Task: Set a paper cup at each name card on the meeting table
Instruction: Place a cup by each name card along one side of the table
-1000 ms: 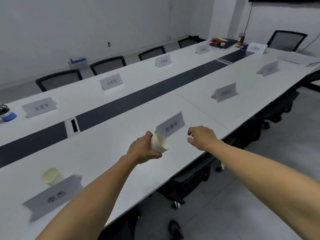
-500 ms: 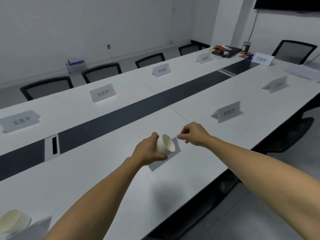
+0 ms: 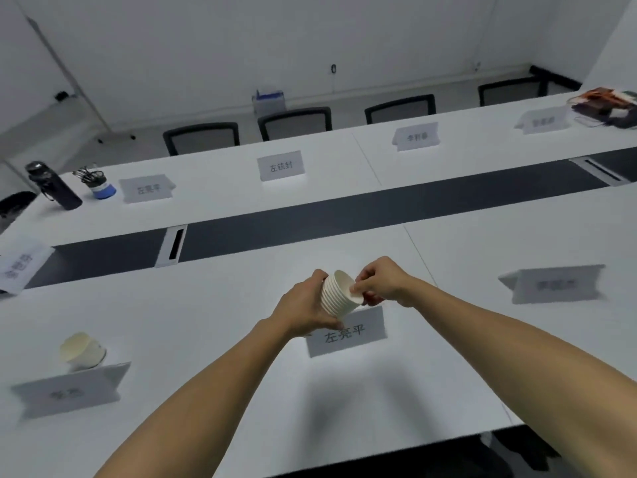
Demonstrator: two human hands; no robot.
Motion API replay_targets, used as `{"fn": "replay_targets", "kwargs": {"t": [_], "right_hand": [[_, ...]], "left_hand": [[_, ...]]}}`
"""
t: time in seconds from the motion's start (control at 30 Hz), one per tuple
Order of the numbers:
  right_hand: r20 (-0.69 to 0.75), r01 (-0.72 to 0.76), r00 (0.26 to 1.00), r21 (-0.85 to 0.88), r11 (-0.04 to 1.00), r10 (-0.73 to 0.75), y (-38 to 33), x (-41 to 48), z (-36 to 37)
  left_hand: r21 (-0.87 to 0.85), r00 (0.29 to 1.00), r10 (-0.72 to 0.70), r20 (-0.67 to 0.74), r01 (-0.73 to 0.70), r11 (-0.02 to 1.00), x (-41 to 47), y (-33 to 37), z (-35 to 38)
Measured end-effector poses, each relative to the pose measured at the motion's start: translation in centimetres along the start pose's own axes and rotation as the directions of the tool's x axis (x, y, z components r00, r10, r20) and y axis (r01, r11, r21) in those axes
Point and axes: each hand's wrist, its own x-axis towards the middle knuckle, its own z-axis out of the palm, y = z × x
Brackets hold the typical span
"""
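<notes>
My left hand (image 3: 303,307) grips a stack of white paper cups (image 3: 339,294), tilted with the open mouths to the right, above a name card (image 3: 346,332) near the table's front edge. My right hand (image 3: 381,281) pinches the rim of the outermost cup. One paper cup (image 3: 82,350) stands behind a blurred name card (image 3: 69,391) at the left. Another name card (image 3: 555,283) stands to the right with no cup by it. Three more cards (image 3: 281,165), (image 3: 147,188), (image 3: 417,136) line the far side.
The white meeting table (image 3: 206,326) has a dark centre strip (image 3: 310,219) with a cable slot (image 3: 174,244). A black bottle (image 3: 53,186) and a pen holder (image 3: 100,186) stand at far left. Black chairs (image 3: 294,122) line the far side. Clutter (image 3: 610,105) lies at far right.
The view has swung left and down over the table. My right hand has closed in on the stack and now pinches the outer cup's rim; before, it hovered beside it.
</notes>
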Motion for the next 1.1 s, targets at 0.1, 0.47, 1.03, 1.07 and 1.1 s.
{"fn": "replay_targets", "kwargs": {"t": [0.1, 0.47, 1.03, 1.07, 1.1], "right_hand": [[0.093, 0.042, 0.995, -0.045, 0.998, -0.037, 0.4, 1.5, -1.2], [0.297, 0.184, 0.945, -0.14, 0.973, -0.137, -1.4, 5.6, -0.1], [-0.038, -0.186, 0.982, -0.313, 0.931, 0.183, 3.5, 15.7, 2.0], [-0.033, -0.199, 0.979, -0.322, 0.926, 0.199, 4.1, 15.9, 2.7], [-0.033, -0.211, 0.977, -0.333, 0.919, 0.213, 4.6, 16.1, 3.2]], "left_hand": [[-0.002, 0.996, -0.071, -0.056, 0.071, 0.997, 0.2, 0.7, 1.1], [-0.055, 0.958, -0.252, -0.138, 0.247, 0.968, -0.9, -0.6, 1.3], [-0.27, 0.901, -0.416, -0.125, 0.373, 0.888, 1.2, -11.0, 2.8], [-0.271, 0.902, -0.413, -0.122, 0.37, 0.888, 1.3, -11.5, 3.0], [-0.269, 0.904, -0.411, -0.119, 0.369, 0.89, 1.5, -11.9, 3.2]]}}
